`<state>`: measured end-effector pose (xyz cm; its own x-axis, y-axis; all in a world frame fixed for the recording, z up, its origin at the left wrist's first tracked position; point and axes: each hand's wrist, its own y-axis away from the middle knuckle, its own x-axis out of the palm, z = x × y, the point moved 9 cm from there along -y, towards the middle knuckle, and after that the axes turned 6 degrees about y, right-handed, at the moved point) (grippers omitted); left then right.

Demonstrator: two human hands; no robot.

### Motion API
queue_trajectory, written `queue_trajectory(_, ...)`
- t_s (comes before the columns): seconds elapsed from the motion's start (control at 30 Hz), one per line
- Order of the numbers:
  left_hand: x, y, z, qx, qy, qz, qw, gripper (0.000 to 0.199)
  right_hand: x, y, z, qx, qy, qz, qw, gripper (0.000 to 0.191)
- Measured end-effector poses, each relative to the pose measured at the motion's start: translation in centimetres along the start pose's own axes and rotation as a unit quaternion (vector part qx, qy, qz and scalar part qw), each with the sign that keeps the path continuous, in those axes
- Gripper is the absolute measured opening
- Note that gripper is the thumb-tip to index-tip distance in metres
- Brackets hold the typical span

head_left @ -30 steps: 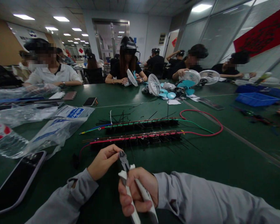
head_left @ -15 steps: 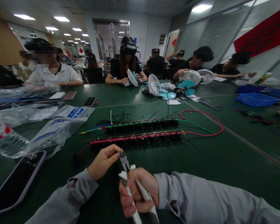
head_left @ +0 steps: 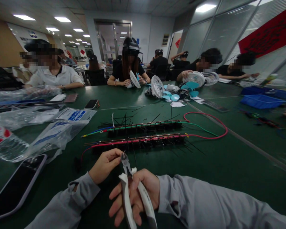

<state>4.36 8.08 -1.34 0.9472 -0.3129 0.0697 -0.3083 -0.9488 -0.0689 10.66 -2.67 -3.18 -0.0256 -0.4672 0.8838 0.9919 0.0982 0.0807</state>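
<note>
My right hand (head_left: 145, 187) holds white-handled diagonal cutters (head_left: 126, 162). One handle rests against the palm and thumb, the fingers are loosely extended around the other, and the handles are spread. Thumb and fingertips of my left hand (head_left: 106, 165) are pinched together right beside the cutter jaws; what they grip is too small or hidden to make out. Just beyond both hands lies a long black strip with a red wire (head_left: 143, 139) and thin black tails sticking out. Behind it is a similar strip with a green wire (head_left: 145, 124).
A phone (head_left: 16, 187), plastic bags (head_left: 62, 127) and a water bottle (head_left: 7, 143) lie at the left. A red cable (head_left: 225, 127) loops on the right, near blue bins (head_left: 262, 101). Across the table, people sit with fan parts (head_left: 158, 86).
The fingers of my right hand have loosened and extended, and the cutter handles have spread apart. My left hand stays pinched beside the jaws, almost unmoved.
</note>
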Motion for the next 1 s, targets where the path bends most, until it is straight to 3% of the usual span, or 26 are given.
queue_trajectory(0.17,0.17,0.04,-0.09,0.003,0.002,0.008,1.0,0.021,-0.05,0.13,0.05,-0.007,-0.008,-0.008,1.0,0.057)
queue_trajectory(0.33,0.14,0.06,-0.14,0.01,0.005,0.013,1.0,0.019,-0.5,0.48,0.05,-0.029,-0.009,-0.033,0.999,0.029)
queue_trajectory(0.47,0.04,0.1,-0.08,0.007,-0.002,0.009,1.0,0.02,-0.06,0.74,-0.08,-0.011,-0.011,-0.053,0.998,0.018)
queue_trajectory(1.0,0.32,0.22,-0.29,0.006,0.02,0.012,1.0,0.019,-0.19,0.84,-0.2,0.006,-0.017,-0.093,0.995,0.015)
